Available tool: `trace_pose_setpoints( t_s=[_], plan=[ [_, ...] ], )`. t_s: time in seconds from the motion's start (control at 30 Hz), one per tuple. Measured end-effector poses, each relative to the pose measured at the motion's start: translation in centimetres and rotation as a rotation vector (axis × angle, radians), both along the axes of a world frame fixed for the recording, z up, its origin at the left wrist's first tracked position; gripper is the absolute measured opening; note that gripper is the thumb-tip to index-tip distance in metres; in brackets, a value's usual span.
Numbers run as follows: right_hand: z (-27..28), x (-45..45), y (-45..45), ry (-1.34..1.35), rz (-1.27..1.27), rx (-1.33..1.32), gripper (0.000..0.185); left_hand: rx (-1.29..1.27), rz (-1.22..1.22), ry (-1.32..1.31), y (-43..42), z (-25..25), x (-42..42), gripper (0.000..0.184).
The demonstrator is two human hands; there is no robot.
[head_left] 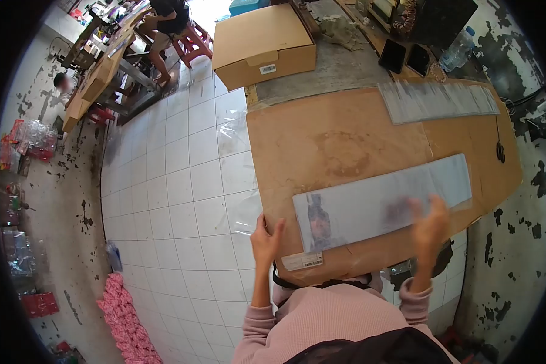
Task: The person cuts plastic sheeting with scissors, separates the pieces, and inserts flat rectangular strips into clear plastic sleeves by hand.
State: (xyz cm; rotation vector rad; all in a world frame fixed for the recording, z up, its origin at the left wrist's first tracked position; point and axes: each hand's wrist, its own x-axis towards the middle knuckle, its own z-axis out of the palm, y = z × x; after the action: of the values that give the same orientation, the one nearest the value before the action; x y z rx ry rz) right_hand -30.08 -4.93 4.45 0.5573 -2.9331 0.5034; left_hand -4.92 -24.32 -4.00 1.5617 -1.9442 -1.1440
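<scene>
A long translucent plastic sheet or stack of sheets (364, 209), with a dark bottle-like print near its left end, lies slanted on the cardboard-covered tabletop (321, 139). Over its right part is my right hand (429, 227), blurred by motion, thumb and forefinger apart; nothing shows between them. My left hand (265, 246) is at the table's left edge, with thumb and fingers apart. Clear plastic film (244, 212) shows beside that hand; whether they touch, I cannot tell. Near the front edge a white barcode label (302, 261) is on the cardboard.
At the back stands a closed cardboard box (264, 45). Another stack of clear plastic (440, 102) lies at the back right, near scissors (500, 151), two phones (392, 56) and a water bottle (458, 48). A person (170, 18) sits at a far bench.
</scene>
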Motion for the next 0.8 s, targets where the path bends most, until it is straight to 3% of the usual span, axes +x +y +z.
trace_pose_setpoints(
  t_s=[0.07,0.1,0.17,0.27,0.37,0.5,0.6,0.77,0.8],
  plan=[
    [-0.8,6.5,-4.7,-0.013,0.545,-0.055,0.081,-0.005,0.03,-0.07,0.6,0.7,-0.7,0.04],
    [0.1,9.9,-6.6,-0.172,0.635,0.045,0.092,0.05,0.068,-0.05,0.7,0.5,-0.5,0.038],
    [-3.9,13.7,-8.2,-0.179,0.755,0.185,0.098,0.102,0.117,-0.013,1.2,-0.2,0.3,0.037],
    [-4.5,14.1,-8.9,-0.076,0.768,0.278,0.096,0.091,0.163,0.025,1.7,-0.7,1.2,0.037],
    [-5.5,15.6,-9.6,0.062,0.731,0.392,0.077,0.024,0.176,0.006,1.7,-0.6,1.2,0.034],
    [-7.3,12.5,-7.9,0.225,0.831,0.02,0.035,0.004,0.114,-0.143,1.2,-0.4,1.8,0.032],
    [-6.8,11.3,-6.8,0.144,0.806,-0.063,0.034,-0.093,0.047,-0.195,1.1,-0.5,2.1,0.032],
    [-7.4,10.6,-7.1,0.353,0.766,-0.105,0.037,-0.344,-0.097,-0.269,0.2,0.3,3.3,0.027],
    [-7.7,10.2,-7.0,0.368,0.783,-0.143,0.038,-0.301,-0.099,-0.225,0.3,0.8,3.3,0.025]
  ],
)
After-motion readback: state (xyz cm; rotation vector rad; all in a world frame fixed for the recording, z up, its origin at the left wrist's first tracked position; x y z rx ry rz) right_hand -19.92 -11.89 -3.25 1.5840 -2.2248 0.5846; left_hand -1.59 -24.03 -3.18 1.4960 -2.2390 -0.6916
